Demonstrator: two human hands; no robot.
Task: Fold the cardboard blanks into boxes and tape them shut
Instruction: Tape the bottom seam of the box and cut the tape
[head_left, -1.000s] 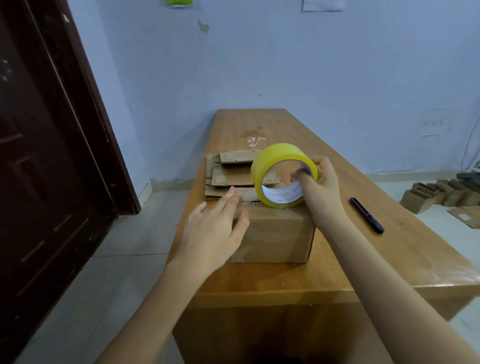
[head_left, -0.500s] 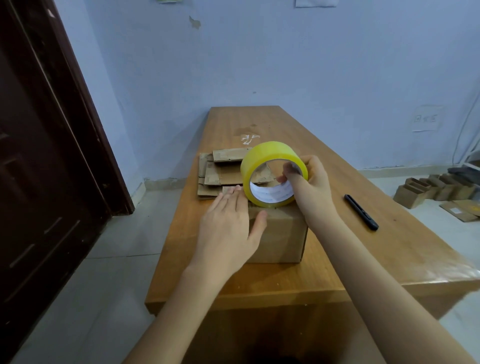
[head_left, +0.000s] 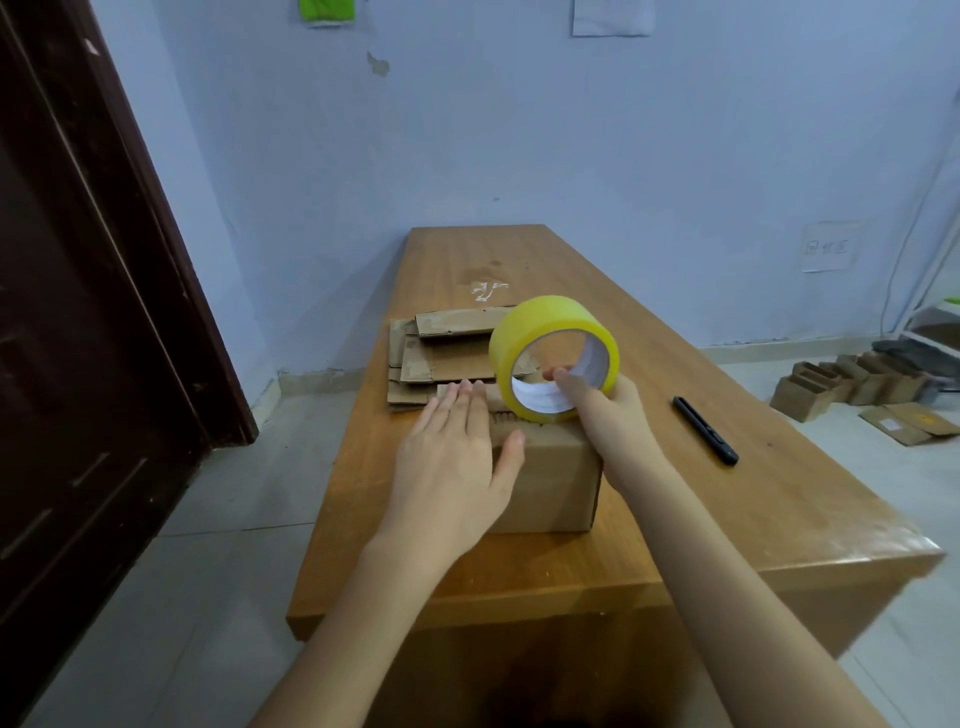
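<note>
Box (head_left: 550, 483) sits near the front edge of the wooden surface (head_left: 779, 493), flaps down. Left hand (head_left: 457, 467) lies flat on the box top, fingers straight and together, thumb spread toward the middle seam. Left grip slack, holding nothing.

Right hand (head_left: 608, 415) holds the yellow tape roll (head_left: 553, 358) on edge at the far side of the box top; fingers curl through the core, and the roll's lower rim touches the cardboard. Right grip clamped on the roll.

Stack of flat blanks (head_left: 441, 353) lies just behind the box, partly hidden by the roll. Black pen (head_left: 704, 429) rests on the surface to the right, well apart from the box.

On the floor at far right, several small boxes (head_left: 841, 384) in a row and a flat piece beside them. Dark door (head_left: 78, 312) at left.
</note>
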